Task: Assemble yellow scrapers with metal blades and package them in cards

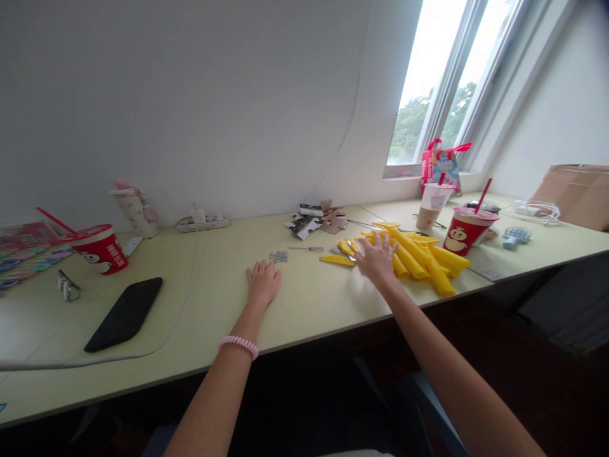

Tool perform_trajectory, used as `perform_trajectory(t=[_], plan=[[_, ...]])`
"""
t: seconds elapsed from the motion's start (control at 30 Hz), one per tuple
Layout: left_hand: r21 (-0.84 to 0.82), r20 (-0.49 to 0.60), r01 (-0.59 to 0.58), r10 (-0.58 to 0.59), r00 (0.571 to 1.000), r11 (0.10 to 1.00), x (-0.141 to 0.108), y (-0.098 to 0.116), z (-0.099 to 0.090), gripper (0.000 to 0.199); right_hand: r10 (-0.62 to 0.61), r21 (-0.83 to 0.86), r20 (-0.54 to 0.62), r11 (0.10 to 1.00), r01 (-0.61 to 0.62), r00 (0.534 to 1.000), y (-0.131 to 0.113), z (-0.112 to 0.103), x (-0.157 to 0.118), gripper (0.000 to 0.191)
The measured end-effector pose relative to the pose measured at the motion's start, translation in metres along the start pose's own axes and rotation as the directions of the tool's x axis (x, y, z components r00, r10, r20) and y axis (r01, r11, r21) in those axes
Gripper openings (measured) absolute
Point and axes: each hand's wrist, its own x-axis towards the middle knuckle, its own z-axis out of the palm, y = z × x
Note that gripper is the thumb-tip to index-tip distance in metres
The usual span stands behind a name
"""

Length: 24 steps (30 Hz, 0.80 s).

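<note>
My left hand point(263, 283) rests palm down on the pale table, its fingers loosely apart and holding nothing. Just beyond its fingertips lies a small pile of screws point(279, 256). A screwdriver point(307, 249) with a thin shaft lies a little farther right. My right hand point(378, 259) is spread open at the left side of a heap of yellow plastic tubes point(415, 255), reaching over smaller yellow pieces. Whether its fingertips touch them I cannot tell. A flat, pointed yellow piece point(337, 261) lies left of that hand.
Torn cardboard packaging point(311, 220) lies near the wall. Red drink cups point(469, 231) stand right of the tubes and at far left, with a milky drink cup point(432, 206) behind. A black phone-like slab point(126, 314), white cable point(183, 304) and power strip point(202, 222) are leftward.
</note>
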Motion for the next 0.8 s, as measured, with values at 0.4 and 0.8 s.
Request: perform_trajectory(t=[0.4,0.8], plan=[[0.004,-0.004,0.003,-0.003,1.0,1.0,0.0,0.001,-0.001,0.054,0.304,-0.139,0.134,0.948,-0.286,0.943,0.074,-0.02,0.047,0.047],[-0.035,-0.064,-0.006,0.004,0.998,0.999,0.0,0.002,0.002,0.048,0.109,-0.025,-0.139,0.993,-0.113,0.984,0.051,-0.024,0.044,0.039]])
